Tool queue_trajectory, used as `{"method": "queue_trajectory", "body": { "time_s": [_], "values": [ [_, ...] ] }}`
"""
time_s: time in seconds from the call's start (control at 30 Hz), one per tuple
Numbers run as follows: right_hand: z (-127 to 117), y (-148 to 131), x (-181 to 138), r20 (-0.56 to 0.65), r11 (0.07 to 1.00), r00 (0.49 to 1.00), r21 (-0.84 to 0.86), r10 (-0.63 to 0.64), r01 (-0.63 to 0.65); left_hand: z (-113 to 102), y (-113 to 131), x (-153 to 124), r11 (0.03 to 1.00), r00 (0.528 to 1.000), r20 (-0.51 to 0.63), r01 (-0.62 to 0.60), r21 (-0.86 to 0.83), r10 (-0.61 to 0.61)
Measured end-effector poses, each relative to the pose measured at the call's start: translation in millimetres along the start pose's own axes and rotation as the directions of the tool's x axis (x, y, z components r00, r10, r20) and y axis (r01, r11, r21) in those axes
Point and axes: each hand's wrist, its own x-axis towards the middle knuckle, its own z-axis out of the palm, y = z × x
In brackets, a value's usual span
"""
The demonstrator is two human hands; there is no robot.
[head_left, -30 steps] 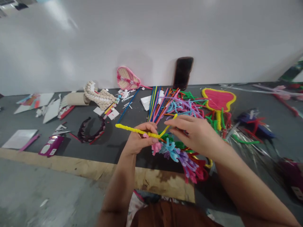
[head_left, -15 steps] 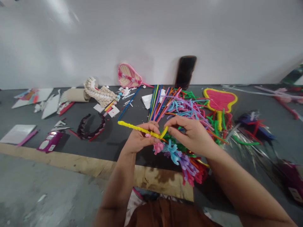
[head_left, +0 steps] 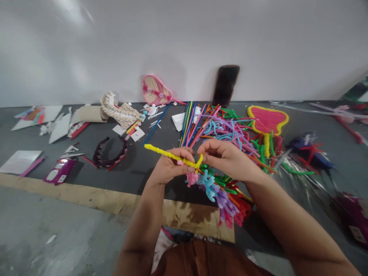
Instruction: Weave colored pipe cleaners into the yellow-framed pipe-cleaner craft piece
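Observation:
My left hand [head_left: 171, 166] is closed around a stick wrapped in yellow pipe cleaner [head_left: 155, 148], which slants up to the left. At its other end, my right hand [head_left: 225, 157] pinches the short bent-up tip of the yellow pipe cleaner. Below the fingers hang looped pipe-cleaner tufts: a pink tuft [head_left: 192, 178], a light-blue tuft [head_left: 208, 184] and a purple tuft [head_left: 227, 201], with red below. How these tufts join the yellow stick is hidden by my fingers. Behind my hands spreads a pile of loose coloured pipe cleaners [head_left: 224, 128].
A dark phone [head_left: 226, 85] leans on the wall. Left of it stand a pink-rimmed fan shape [head_left: 156, 91] and a beige braided piece [head_left: 123, 115]. A dark headband [head_left: 110, 153] and purple packet [head_left: 59, 171] lie left; a pink-and-yellow paddle shape [head_left: 267, 120] lies right.
The yellow tip at my right fingers now bends more upright and looks shorter. My right hand has shifted slightly left; my left hand stays nearly in place.

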Motion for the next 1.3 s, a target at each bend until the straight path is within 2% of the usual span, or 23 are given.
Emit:
{"method": "queue_trajectory", "body": {
  "time_s": [0.07, 0.13, 0.27, 0.33, 0.4, 0.47, 0.53, 0.6, 0.77, 0.83, 0.97, 1.1, 1.2, 1.3],
  "values": [
    [2, -1, -1, 0.004, 0.999, 1.0, -0.037, -0.009, 0.01, 0, 0, -1, 1.0, 1.0, 0.004, 0.016, -0.022, -0.016],
    [4, -3, -2, -0.009, 0.985, 0.998, -0.162, -0.058, 0.056, 0, -1, -1, 1.0, 1.0, -0.011, 0.01, -0.027, -0.01],
    [6, -9, -7, -0.069, 0.849, 0.97, -0.5, -0.234, 0.169, 0, -2, 1, 0.998, 0.998, -0.044, 0.04, -0.052, -0.043],
    [4, -12, -10, -0.113, 0.807, 0.957, -0.568, -0.267, 0.159, 1, -2, 2, 0.997, 0.997, -0.064, 0.047, -0.058, -0.051],
    [1, -17, -13, -0.14, 0.796, 0.949, -0.586, -0.284, 0.152, 1, -2, 2, 0.997, 0.995, -0.077, 0.051, -0.063, -0.056],
    [-1, -22, -17, -0.123, 0.767, 0.932, -0.609, -0.34, 0.199, 1, -1, 3, 0.995, 0.994, -0.087, 0.06, -0.074, -0.067],
    [0, -27, -20, -0.043, 0.703, 0.913, -0.653, -0.406, 0.281, 1, -1, 3, 0.994, 0.993, -0.09, 0.069, -0.087, -0.077],
    [5, -30, -23, 0.048, 0.646, 0.914, -0.692, -0.403, 0.322, 1, 0, 4, 0.993, 0.993, -0.082, 0.074, -0.092, -0.082],
    [18, -31, -28, 0.072, 0.587, 0.953, -0.773, -0.294, 0.24, 5, 0, 4, 0.995, 0.994, -0.091, 0.053, -0.084, -0.061],
    [22, -29, -29, 0.06, 0.525, 0.956, -0.825, -0.286, 0.209, 7, -1, 3, 0.993, 0.993, -0.09, 0.062, -0.098, -0.07],
    [25, -28, -32, 0.042, 0.356, 0.93, -0.917, -0.364, 0.181, 11, -1, 3, 0.988, 0.99, -0.097, 0.092, -0.121, -0.104],
    [27, -28, -33, 0.079, 0.251, 0.898, -0.946, -0.433, 0.204, 12, 0, 3, 0.993, 0.991, -0.111, 0.07, -0.096, -0.081],
    [26, -28, -31, 0.102, 0.235, 0.889, -0.945, -0.447, 0.227, 12, 1, 4, 0.997, 0.996, -0.087, 0.026, -0.075, -0.032],
    [22, -29, -29, 0.099, 0.327, 0.872, -0.902, -0.479, 0.282, 12, 1, 4, 0.999, 0.997, -0.075, -0.009, -0.04, 0.006]
  ]
}}
